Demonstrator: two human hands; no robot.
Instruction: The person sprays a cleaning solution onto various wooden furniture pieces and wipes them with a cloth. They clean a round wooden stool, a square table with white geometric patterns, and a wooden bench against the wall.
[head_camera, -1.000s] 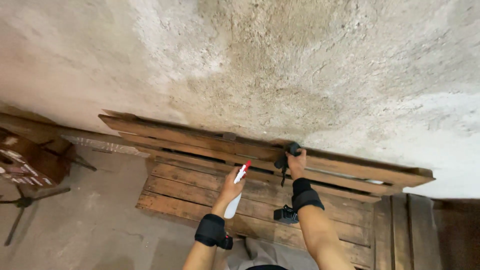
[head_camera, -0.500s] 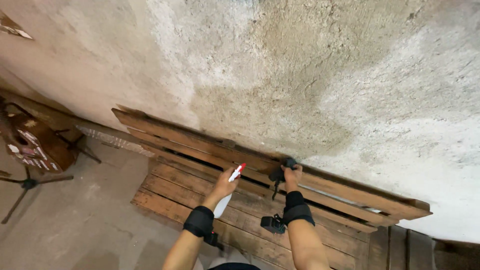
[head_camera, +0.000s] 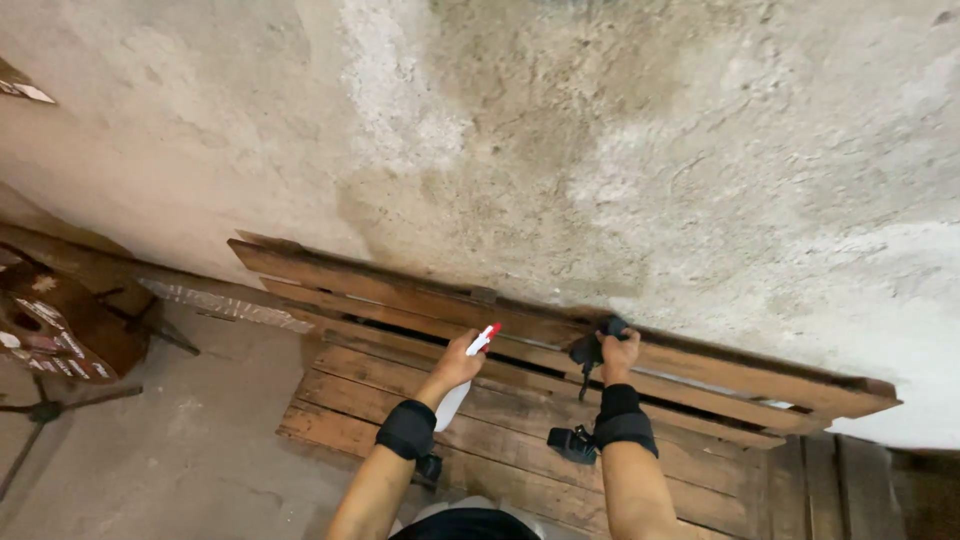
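Observation:
My left hand (head_camera: 455, 367) grips a white spray bottle (head_camera: 452, 404) with a red nozzle that points at the upper boards. My right hand (head_camera: 619, 352) presses a dark cloth (head_camera: 588, 349) against the top plank of a wooden pallet (head_camera: 380, 285) that leans on the rough plaster wall (head_camera: 560, 150). Both wrists wear black bands with a small black device strapped on. More worn planks (head_camera: 500, 410) lie flat below my hands.
A concrete floor (head_camera: 170, 440) spreads to the left. A brown wooden object (head_camera: 55, 325) covered in stickers rests on a dark stand (head_camera: 45, 412) at the far left. Upright boards (head_camera: 860, 490) stand at the lower right.
The view has tilted up and shifted, so more wall shows. Both hands hold their places on the top plank, the spray bottle and the cloth still in them.

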